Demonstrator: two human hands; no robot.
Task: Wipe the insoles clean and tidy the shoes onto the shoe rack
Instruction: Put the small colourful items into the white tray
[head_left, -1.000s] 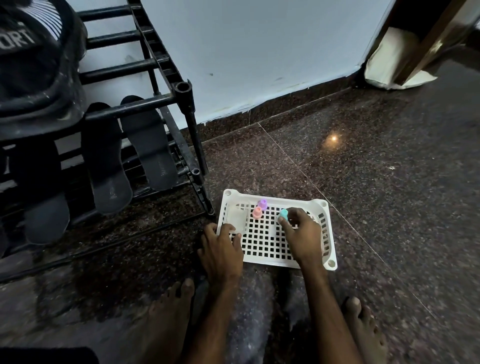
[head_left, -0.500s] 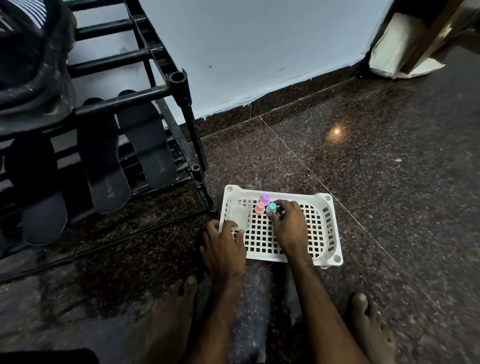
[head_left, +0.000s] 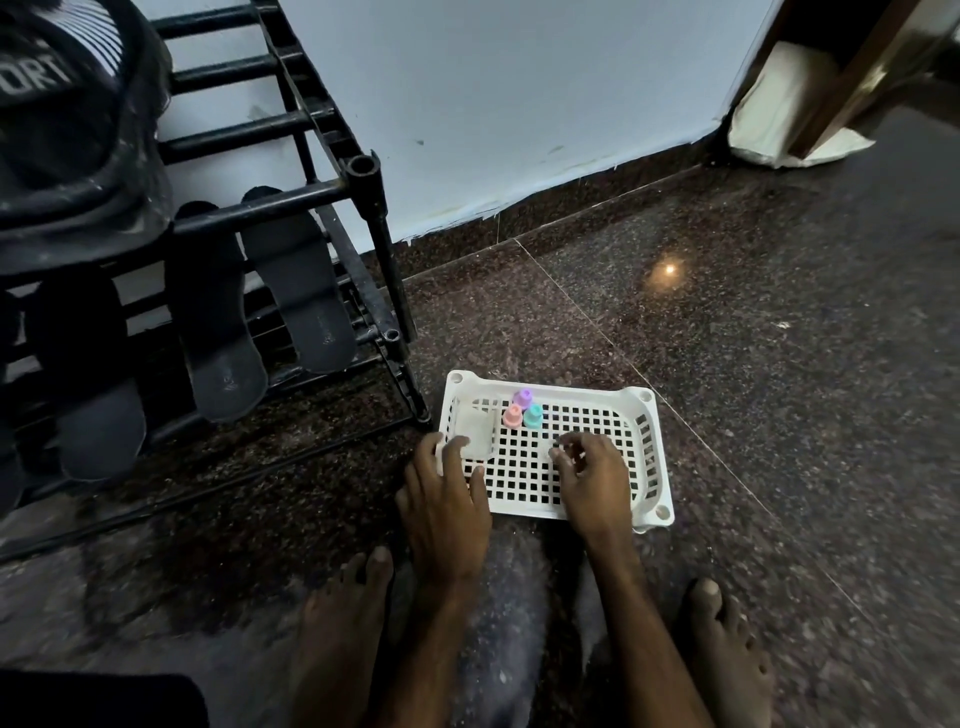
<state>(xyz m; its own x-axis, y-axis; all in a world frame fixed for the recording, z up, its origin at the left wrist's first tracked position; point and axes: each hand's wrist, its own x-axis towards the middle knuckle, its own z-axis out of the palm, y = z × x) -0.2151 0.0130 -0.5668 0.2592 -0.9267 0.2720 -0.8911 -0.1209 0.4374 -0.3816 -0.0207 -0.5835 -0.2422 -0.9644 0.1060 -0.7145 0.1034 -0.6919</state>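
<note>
A black shoe rack (head_left: 363, 171) stands at the left. Three dark insoles (head_left: 301, 291) (head_left: 213, 322) (head_left: 88, 384) lean on its lower shelf, and a black shoe (head_left: 62, 130) sits on the shelf above. On the floor in front lies a white perforated tray (head_left: 649, 457) holding a purple bottle (head_left: 522, 399), a pink bottle (head_left: 512, 415), a teal bottle (head_left: 533, 417) and a small clear container (head_left: 475, 434). My left hand (head_left: 447, 488) rests on the tray's near left corner. Over the tray's middle hovers my right hand (head_left: 592, 473), its fingers loosely curled and holding nothing I can make out.
My bare feet (head_left: 337, 623) (head_left: 722, 639) stand on the dark granite floor either side of my arms. A white bag (head_left: 779, 104) leans by a wooden door frame (head_left: 857, 78) at the far right. The pale wall runs behind the rack.
My right hand carried the teal bottle left, set it down beside the pink and purple ones, let go and drew back toward me. My left hand stayed on the tray corner.
</note>
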